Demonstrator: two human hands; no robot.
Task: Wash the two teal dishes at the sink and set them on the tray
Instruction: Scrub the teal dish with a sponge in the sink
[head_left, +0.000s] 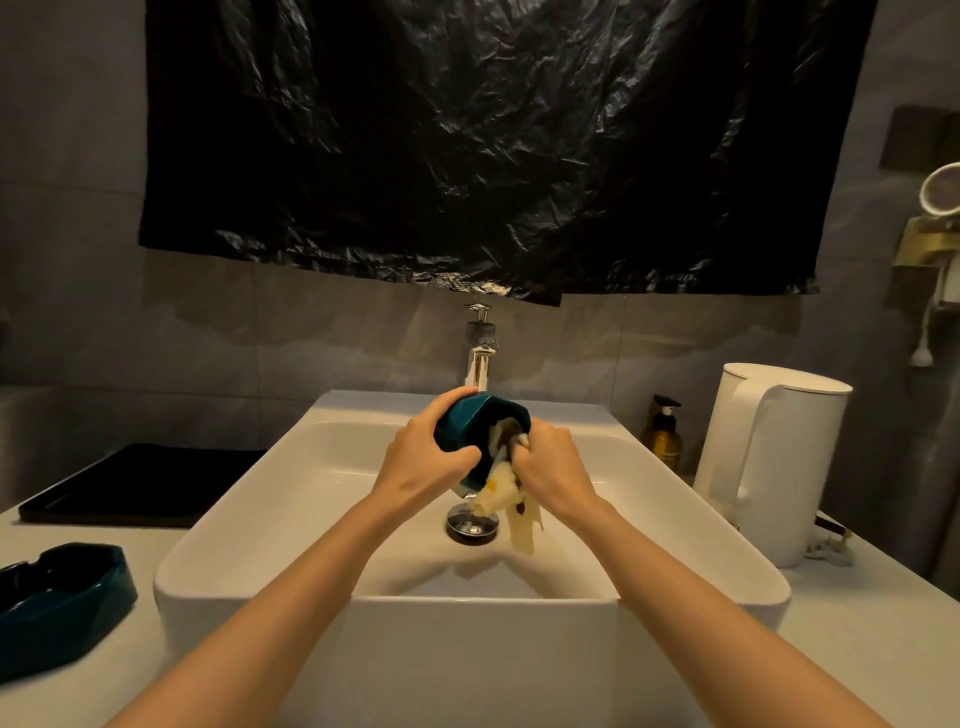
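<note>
Over the white sink (249, 499), my left hand (423, 457) grips a teal dish (467, 423) tipped on its side, its opening turned to the right. My right hand (553, 467) grips a pale yellow cloth (511, 506) and pushes part of it into the dish; the rest of the cloth hangs down over the drain (471, 524). The second teal dish (60, 605) sits on the counter at the lower left. A black tray (140, 483) lies on the counter left of the sink, with nothing on it.
A chrome tap (479, 353) stands behind the held dish. A white kettle (769, 462) and an amber pump bottle (664, 436) stand to the right of the sink. Black plastic sheeting (483, 145) covers the wall above.
</note>
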